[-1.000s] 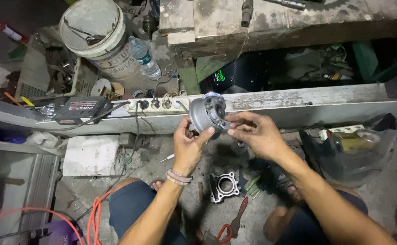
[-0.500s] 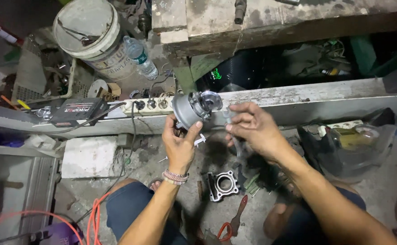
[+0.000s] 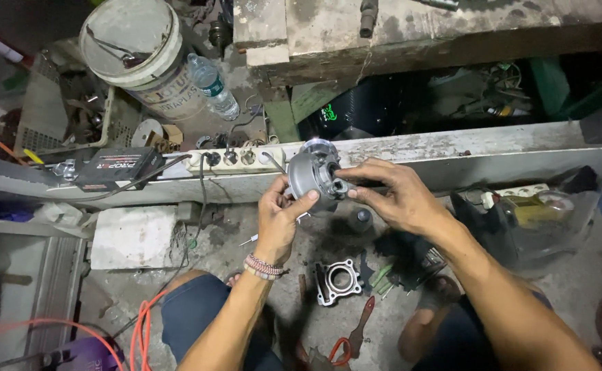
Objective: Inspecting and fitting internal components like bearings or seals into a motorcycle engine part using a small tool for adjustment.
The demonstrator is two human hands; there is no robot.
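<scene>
- Two hands share one grey metal engine part [image 3: 313,173], round and finned, held in the air just before the pale ledge [image 3: 452,148] at the middle of the view.
- Left hand [image 3: 278,216] grips it from six o'clock, thumb along the rim, wrist bent upward.
- Right hand [image 3: 392,196] comes in from three o'clock, fingertips [image 3: 351,194] pinched at the part's small hub.
- Judging by this, the hub is being fitted or turned; next calls for a steady left grip and fine finger work.
- Cylinder block [image 3: 337,279] lies on the floor at six o'clock.
</scene>
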